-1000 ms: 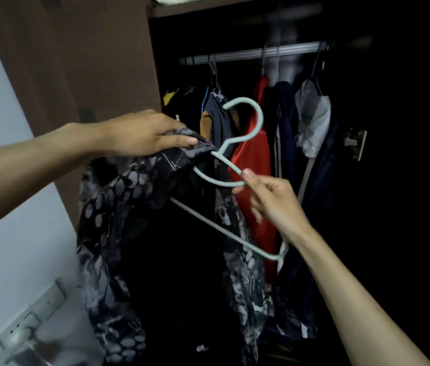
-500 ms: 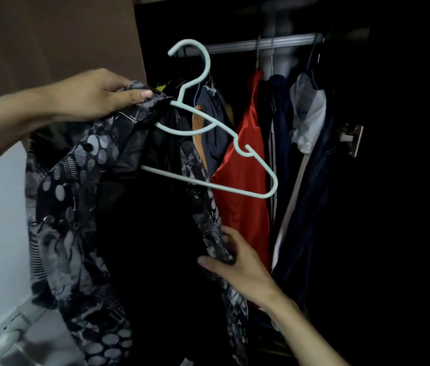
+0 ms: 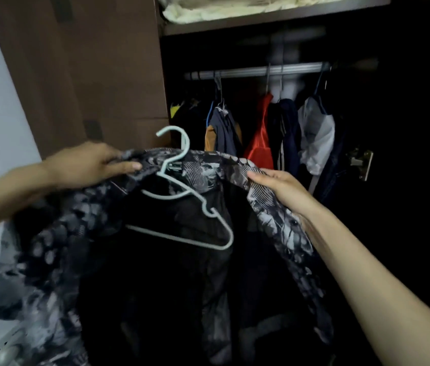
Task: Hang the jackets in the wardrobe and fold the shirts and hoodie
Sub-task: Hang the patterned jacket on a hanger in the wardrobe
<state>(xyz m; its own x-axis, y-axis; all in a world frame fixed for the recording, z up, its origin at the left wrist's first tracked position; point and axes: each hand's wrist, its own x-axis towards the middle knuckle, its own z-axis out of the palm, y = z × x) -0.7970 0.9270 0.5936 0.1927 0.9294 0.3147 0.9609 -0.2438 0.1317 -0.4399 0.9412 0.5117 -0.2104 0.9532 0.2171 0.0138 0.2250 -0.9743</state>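
Note:
A black and grey patterned jacket (image 3: 58,249) with a dark lining hangs open in front of me. My left hand (image 3: 89,165) grips its left shoulder near the collar. My right hand (image 3: 280,188) grips the right front edge by the collar. A pale blue plastic hanger (image 3: 203,207) sits inside the jacket, its left end under the fabric, its right end bare and its hook (image 3: 179,138) sticking up above the collar. The wardrobe rail (image 3: 256,71) runs across the dark interior above.
Several garments hang on the rail: a navy and tan top (image 3: 224,128), a red one (image 3: 261,133), a white and navy one (image 3: 314,130). The brown wardrobe door (image 3: 81,62) stands open at left. Pale bedding (image 3: 235,6) lies on the top shelf. A metal latch (image 3: 362,161) is at right.
My right hand rose from the jacket's lower front to its right collar edge. The jacket and hanger dropped lower below the rail, and the jacket now spreads wider.

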